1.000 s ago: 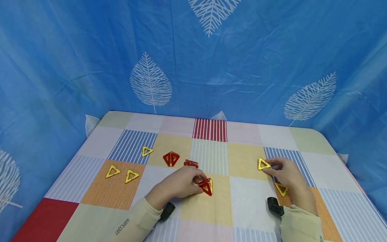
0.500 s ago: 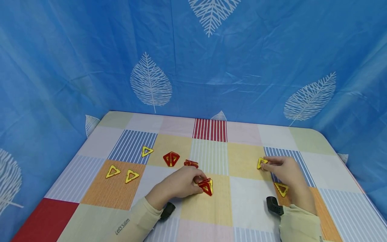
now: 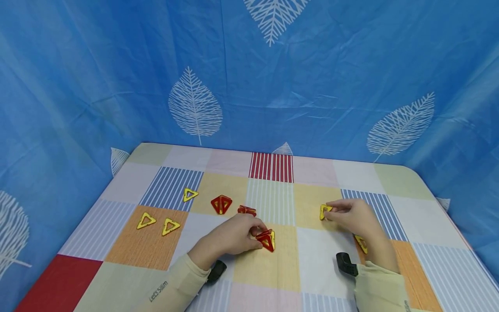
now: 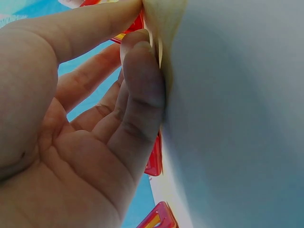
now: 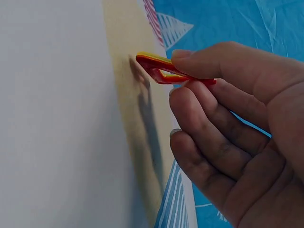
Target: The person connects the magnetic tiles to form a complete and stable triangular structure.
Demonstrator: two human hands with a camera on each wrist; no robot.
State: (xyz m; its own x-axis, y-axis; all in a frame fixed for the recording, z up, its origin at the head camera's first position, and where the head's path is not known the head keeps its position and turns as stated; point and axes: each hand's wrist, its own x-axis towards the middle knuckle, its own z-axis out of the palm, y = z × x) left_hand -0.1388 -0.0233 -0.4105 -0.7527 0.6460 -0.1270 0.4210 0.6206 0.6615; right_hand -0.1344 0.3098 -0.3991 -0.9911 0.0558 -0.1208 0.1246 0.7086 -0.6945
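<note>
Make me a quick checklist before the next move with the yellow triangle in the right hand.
1. Right hand has the yellow triangle: ok, pinched between thumb and fingers.
2. Triangle lifted off the table: ok, the right wrist view shows its shadow apart from it.
3. Left hand at the nearest red piece: ok, thumb and fingers are on it.
4. Triangle touching that red piece: not ok, they are well apart.
5. Red piece's gripped edges lined up: cannot tell, fingers cover part of it.
6. Right arm off the spare triangle: cannot tell, it overlaps it in the head view.
</note>
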